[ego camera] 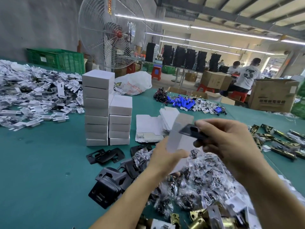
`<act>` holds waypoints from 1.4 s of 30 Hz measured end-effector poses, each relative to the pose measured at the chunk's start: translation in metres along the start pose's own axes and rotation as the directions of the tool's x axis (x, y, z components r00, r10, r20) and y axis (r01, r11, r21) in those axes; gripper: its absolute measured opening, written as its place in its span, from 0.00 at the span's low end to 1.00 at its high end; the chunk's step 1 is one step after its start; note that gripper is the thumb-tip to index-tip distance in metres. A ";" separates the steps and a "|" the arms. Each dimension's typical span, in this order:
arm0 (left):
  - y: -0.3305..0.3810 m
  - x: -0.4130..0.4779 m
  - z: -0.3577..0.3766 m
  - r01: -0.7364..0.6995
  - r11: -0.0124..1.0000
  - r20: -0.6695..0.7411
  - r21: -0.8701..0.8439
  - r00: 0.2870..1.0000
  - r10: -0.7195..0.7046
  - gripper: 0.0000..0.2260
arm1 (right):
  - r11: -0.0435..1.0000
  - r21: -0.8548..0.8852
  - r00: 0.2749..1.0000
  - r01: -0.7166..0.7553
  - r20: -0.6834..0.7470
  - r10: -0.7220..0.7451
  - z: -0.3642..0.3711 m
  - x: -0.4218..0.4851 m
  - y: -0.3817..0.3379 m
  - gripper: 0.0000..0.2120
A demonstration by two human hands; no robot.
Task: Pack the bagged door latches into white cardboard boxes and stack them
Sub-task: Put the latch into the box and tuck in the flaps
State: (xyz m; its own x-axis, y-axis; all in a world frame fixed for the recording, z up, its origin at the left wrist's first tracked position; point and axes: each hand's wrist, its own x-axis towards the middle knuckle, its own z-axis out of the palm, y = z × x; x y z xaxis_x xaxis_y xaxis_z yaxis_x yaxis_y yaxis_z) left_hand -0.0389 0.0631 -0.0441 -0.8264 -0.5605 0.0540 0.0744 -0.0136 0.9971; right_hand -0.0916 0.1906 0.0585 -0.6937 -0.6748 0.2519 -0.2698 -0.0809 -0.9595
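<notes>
My left hand (163, 156) grips an open white cardboard box (179, 133), held upright above the table. My right hand (226, 138) pinches a black metal plate (189, 129) at the box's open side. Two stacks of closed white boxes (105, 109) stand on the green table, the left one taller. Flat unfolded box blanks (151, 128) lie just behind the held box. A heap of small clear bags with dark parts (198, 179) lies under my hands. Loose black plates (109, 176) lie to the left of it.
A big pile of white plastic parts (33, 96) covers the left of the table. Brass latches (280, 142) lie at the right and near the bottom edge. Blue batteries with wires (184, 101), a white plastic bag (133, 83) and a standing fan (113, 33) are behind. People sit at far right.
</notes>
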 end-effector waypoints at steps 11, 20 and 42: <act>-0.008 0.006 -0.009 -0.112 0.980 -0.105 -0.163 0.990 0.095 0.22 | 0.977 0.187 0.995 -0.102 0.015 0.101 -0.033 -0.005 0.023 0.11; -0.010 0.003 -0.009 -0.210 0.974 -0.024 -0.087 0.978 0.209 0.24 | 0.718 -0.544 0.868 0.433 0.036 -0.496 -0.033 0.018 0.012 0.07; -0.008 -0.002 -0.008 -0.209 0.970 0.161 -0.125 0.960 0.228 0.15 | 0.281 -0.828 0.873 0.485 0.438 -0.214 -0.019 0.041 -0.016 0.06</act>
State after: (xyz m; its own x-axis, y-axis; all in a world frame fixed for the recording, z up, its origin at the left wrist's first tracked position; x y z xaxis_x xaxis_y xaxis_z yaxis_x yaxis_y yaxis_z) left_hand -0.0338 0.0578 -0.0527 -0.8666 -0.4080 0.2874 0.3144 0.0008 0.9493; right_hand -0.1287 0.1782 0.0864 -0.2552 -0.8933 0.3701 -0.9652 0.2580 -0.0429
